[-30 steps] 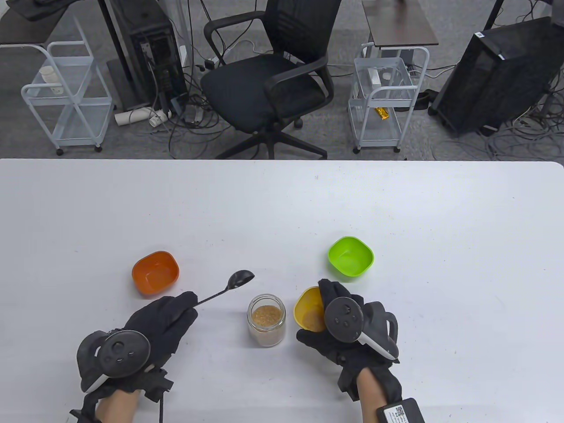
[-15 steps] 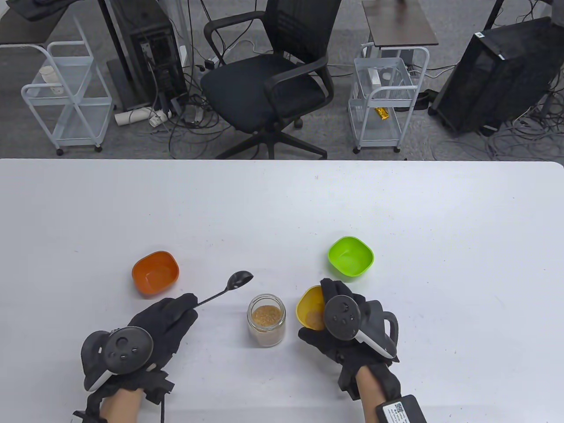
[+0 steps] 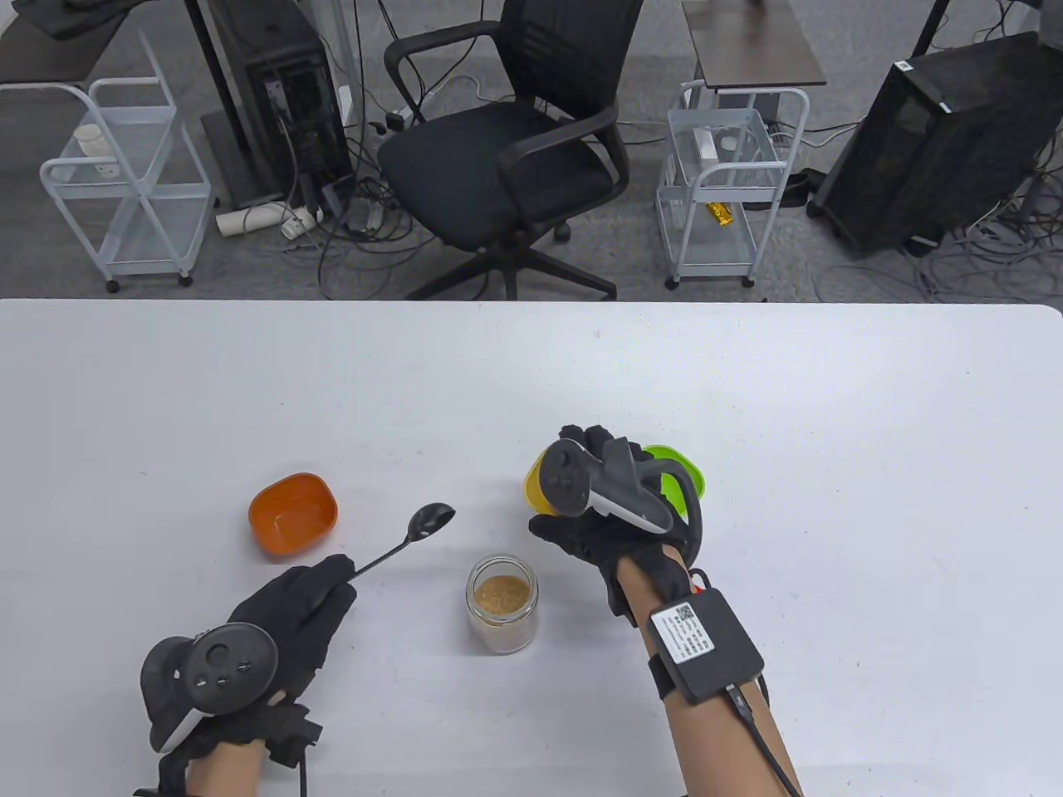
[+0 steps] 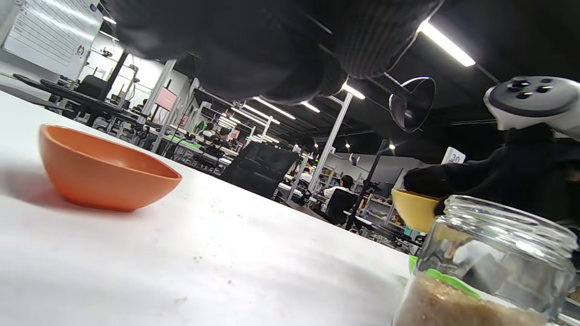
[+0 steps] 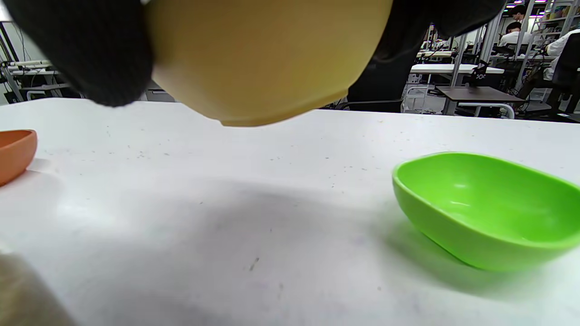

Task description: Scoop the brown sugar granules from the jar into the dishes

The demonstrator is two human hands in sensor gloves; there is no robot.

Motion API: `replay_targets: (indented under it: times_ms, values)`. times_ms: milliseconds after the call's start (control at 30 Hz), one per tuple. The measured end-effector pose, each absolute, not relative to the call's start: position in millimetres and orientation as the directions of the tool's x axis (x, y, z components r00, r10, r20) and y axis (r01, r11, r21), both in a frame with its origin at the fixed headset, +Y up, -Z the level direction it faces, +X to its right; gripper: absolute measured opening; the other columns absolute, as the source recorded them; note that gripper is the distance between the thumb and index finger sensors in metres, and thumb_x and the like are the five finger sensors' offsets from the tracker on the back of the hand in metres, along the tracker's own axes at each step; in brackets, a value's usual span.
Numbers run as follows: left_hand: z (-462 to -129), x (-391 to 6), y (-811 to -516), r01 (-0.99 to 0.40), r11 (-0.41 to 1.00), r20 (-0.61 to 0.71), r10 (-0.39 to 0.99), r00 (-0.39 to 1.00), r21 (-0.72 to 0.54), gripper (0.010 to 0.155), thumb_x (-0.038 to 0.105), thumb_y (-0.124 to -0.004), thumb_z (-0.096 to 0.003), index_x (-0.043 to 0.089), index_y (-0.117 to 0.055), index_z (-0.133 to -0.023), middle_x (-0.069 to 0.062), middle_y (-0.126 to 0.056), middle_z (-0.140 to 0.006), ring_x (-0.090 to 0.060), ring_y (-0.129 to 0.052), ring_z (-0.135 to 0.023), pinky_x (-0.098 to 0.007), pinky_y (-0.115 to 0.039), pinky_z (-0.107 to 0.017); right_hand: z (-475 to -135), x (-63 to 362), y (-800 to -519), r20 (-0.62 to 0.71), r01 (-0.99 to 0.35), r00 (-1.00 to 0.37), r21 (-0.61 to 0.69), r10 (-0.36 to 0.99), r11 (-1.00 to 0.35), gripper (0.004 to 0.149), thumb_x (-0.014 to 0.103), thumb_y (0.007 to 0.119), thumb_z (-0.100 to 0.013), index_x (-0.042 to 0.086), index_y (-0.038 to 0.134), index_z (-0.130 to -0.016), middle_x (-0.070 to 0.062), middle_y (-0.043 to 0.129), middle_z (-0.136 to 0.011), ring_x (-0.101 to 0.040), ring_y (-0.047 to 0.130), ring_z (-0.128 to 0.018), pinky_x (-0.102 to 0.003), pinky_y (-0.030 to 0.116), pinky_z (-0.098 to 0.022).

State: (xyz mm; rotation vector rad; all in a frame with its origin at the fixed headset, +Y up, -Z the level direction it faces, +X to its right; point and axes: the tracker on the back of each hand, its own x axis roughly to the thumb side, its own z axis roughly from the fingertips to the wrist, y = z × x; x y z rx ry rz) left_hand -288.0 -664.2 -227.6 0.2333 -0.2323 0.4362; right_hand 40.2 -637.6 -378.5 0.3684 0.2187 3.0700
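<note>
Lifted: right hand (image 3: 598, 519) raised yellow dish (image 5: 263, 59); label unreadable.

A white counter (image 3: 830, 498) carries an orange dish (image 3: 293, 513), a lime green dish (image 5: 485, 213) and a clear glass jar (image 3: 502, 614) of golden-brown sugar granules (image 3: 502, 593). A yellow dish (image 5: 267, 59) sits in the black-gloved right hand (image 3: 598, 515). The black-gloved left hand (image 3: 291, 610) has a dark glossy spoon (image 3: 415, 531)
</note>
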Motion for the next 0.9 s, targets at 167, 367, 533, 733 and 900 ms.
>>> replay_targets:
  times_ms: [167,367,533,733,900]
  values:
    - [-228.6,-292.8,-666.6,-0.442,0.882,0.242,0.398,0.885,0.166,0.045,0.044,-0.079,-0.0604,0.022,-0.081,-0.1,0.0,-0.097,-0.079,-0.015,-0.102,-0.05,-0.042,-0.087,-0.052,-413.9,23.7,-659.6,0.226,0.002,-0.973,0.193,0.042,-0.981,0.106,0.065,0.079,-0.044,0.003,0.03,-0.113,-0.029,0.041,-0.121,-0.059,0.056,-0.098,-0.074,0.047,-0.073]
    - [-229.7,-297.1,-667.9,-0.445,0.88,0.218,0.407,0.887,0.166,0.045,0.044,-0.079,-0.0605,0.022,-0.081,-0.1,0.0,-0.097,-0.08,-0.015,-0.102,-0.05,-0.042,-0.087,-0.052,-442.3,14.8,-691.1,0.218,0.027,-0.975,0.261,0.031,-0.965,0.106,0.067,0.076,-0.043,0.003,0.027,-0.113,-0.027,0.043,-0.121,-0.059,0.051,-0.101,-0.075,0.042,-0.073]
    - [-230.5,-297.1,-667.0,-0.442,0.882,0.211,0.407,0.889,0.161,0.045,0.044,-0.079,-0.0605,0.022,-0.081,-0.1,0.001,-0.097,-0.08,-0.015,-0.102,-0.05,-0.042,-0.087,-0.052,-452.2,13.5,-707.2,0.22,0.083,-0.975,0.29,-0.019,-0.953,0.107,0.068,0.075,-0.043,0.004,0.025,-0.113,-0.025,0.043,-0.122,-0.057,0.046,-0.104,-0.076,0.039,-0.073]
    - [-230.9,-296.3,-667.8,-0.435,0.887,0.212,0.4,0.892,0.156,0.045,0.044,-0.079,-0.0605,0.022,-0.081,-0.1,0.0,-0.097,-0.08,-0.015,-0.102,-0.05,-0.042,-0.087,-0.052,-450.2,18.0,-702.0,0.237,0.067,-0.971,0.291,0.004,-0.954,0.117,0.072,0.074,-0.039,0.003,0.014,-0.112,-0.03,0.034,-0.123,-0.061,0.039,-0.104,-0.077,0.035,-0.073]
    - [-230.0,-297.3,-667.9,-0.439,0.885,0.209,0.405,0.89,0.157,0.045,0.044,-0.078,-0.0605,0.022,-0.081,-0.1,0.0,-0.097,-0.08,-0.015,-0.102,-0.05,-0.042,-0.087,-0.052,-442.7,39.0,-674.2,0.225,0.04,-0.974,0.28,0.025,-0.959,0.118,0.074,0.074,-0.038,0.004,0.015,-0.113,-0.031,0.03,-0.123,-0.065,0.036,-0.104,-0.078,0.034,-0.074]
